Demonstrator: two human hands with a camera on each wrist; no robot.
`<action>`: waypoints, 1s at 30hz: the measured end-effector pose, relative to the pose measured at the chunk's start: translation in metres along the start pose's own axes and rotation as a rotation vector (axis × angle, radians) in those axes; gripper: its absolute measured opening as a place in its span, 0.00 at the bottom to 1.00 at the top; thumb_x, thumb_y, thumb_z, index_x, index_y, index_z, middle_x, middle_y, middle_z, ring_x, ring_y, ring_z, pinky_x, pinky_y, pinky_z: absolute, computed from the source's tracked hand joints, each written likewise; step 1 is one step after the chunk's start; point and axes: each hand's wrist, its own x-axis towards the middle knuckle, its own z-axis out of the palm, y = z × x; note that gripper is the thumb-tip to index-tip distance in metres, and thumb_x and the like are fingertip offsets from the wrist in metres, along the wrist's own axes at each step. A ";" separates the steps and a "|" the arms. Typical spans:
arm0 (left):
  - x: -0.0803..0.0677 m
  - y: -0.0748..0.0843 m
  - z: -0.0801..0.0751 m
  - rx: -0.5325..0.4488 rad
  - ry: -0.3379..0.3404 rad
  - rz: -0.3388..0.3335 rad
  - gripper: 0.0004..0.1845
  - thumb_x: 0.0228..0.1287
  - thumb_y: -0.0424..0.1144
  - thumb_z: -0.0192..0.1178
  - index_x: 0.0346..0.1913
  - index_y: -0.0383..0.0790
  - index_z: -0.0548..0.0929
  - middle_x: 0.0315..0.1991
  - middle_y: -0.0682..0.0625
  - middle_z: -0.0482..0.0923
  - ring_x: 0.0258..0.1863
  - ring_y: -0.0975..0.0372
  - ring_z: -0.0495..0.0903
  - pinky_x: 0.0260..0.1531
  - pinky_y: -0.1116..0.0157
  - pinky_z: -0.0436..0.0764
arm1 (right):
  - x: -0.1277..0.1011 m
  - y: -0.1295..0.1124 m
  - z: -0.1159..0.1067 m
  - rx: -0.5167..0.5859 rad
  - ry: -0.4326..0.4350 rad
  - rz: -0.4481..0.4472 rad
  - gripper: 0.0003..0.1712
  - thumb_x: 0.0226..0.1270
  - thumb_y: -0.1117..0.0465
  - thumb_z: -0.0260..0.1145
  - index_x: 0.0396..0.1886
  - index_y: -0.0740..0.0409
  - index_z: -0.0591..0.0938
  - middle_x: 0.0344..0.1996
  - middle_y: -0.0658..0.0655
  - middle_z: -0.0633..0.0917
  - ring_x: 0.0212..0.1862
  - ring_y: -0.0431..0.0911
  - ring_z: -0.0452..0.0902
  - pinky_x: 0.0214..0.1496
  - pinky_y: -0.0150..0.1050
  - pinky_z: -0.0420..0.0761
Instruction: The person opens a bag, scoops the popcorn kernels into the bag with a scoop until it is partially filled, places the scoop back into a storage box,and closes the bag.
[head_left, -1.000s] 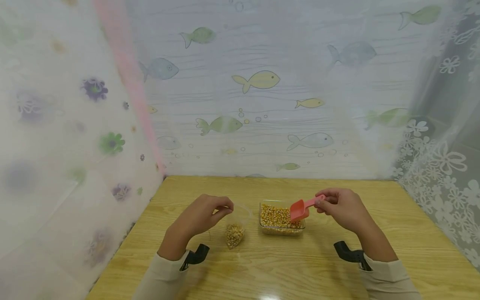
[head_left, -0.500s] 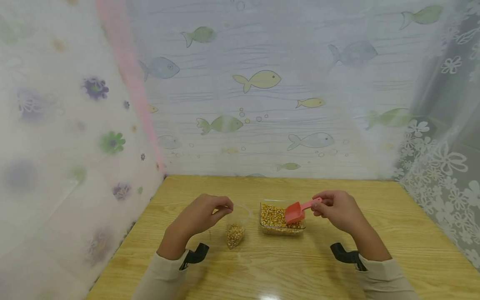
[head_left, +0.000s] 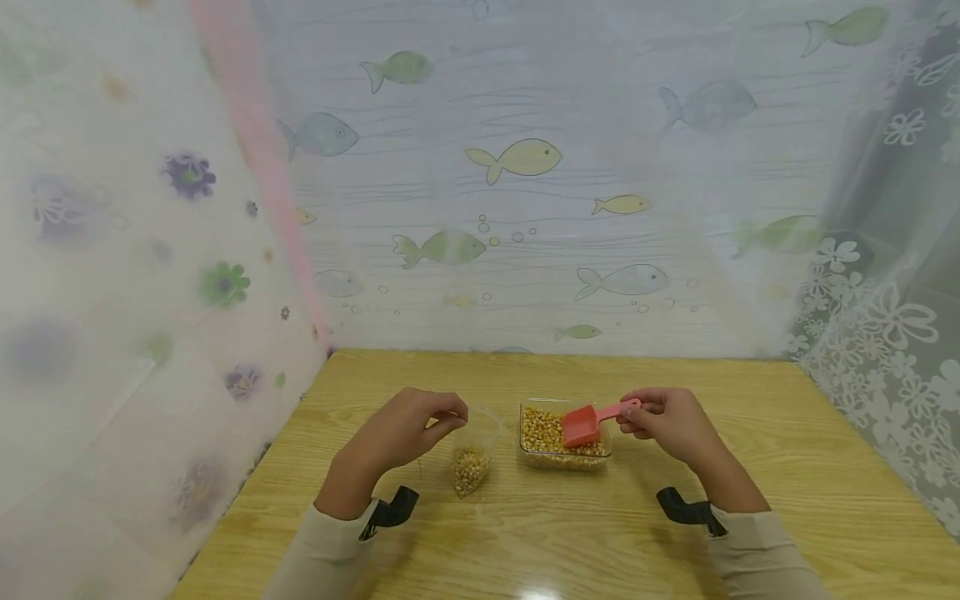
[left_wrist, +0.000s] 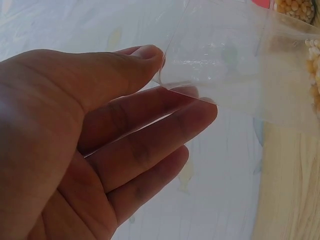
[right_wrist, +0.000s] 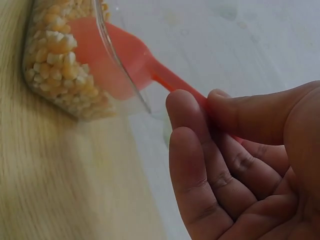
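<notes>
A clear plastic bag with corn kernels in its bottom hangs from my left hand. In the left wrist view, thumb and forefinger pinch the edge of the bag while the other fingers lie loosely behind. My right hand grips the handle of a pink scoop between thumb and fingers. The scoop's head is down in the corn kernels of a glass container. Through the container's wall in the right wrist view, kernels lie against the scoop.
A wooden table carries the container and lies under both hands. Behind it hangs a fish-print curtain, and flowered sheets close off the sides. Black wrist mounts stick out below both hands.
My right hand has moved left and slightly down, pushing the scoop from the right side of the container deeper into the kernels. The left hand and bag stay put.
</notes>
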 end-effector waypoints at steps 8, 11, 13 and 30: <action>0.000 0.000 0.001 -0.007 -0.001 0.000 0.05 0.75 0.39 0.64 0.48 0.52 0.87 0.44 0.59 0.89 0.44 0.66 0.88 0.46 0.60 0.88 | 0.003 0.014 -0.004 0.139 -0.022 0.052 0.25 0.81 0.62 0.61 0.67 0.75 0.74 0.47 0.67 0.90 0.45 0.46 0.91 0.50 0.44 0.89; 0.000 0.000 0.001 -0.004 -0.003 -0.001 0.05 0.75 0.40 0.64 0.48 0.52 0.87 0.44 0.59 0.89 0.44 0.66 0.88 0.46 0.59 0.88 | 0.004 0.017 -0.001 0.182 -0.036 0.066 0.25 0.81 0.63 0.60 0.68 0.77 0.73 0.47 0.67 0.90 0.45 0.45 0.91 0.50 0.43 0.89; 0.000 0.000 0.001 -0.008 -0.004 0.000 0.05 0.75 0.40 0.64 0.48 0.52 0.87 0.44 0.59 0.89 0.44 0.66 0.88 0.46 0.57 0.88 | 0.005 0.017 0.001 0.207 -0.044 0.069 0.26 0.81 0.64 0.60 0.69 0.79 0.71 0.46 0.66 0.90 0.44 0.44 0.91 0.49 0.42 0.89; 0.000 0.001 0.001 -0.013 -0.012 -0.008 0.05 0.75 0.40 0.63 0.48 0.53 0.86 0.45 0.59 0.89 0.44 0.66 0.88 0.46 0.58 0.88 | 0.008 0.018 0.014 0.270 -0.050 0.044 0.25 0.81 0.62 0.61 0.67 0.78 0.74 0.41 0.59 0.92 0.41 0.40 0.90 0.47 0.38 0.89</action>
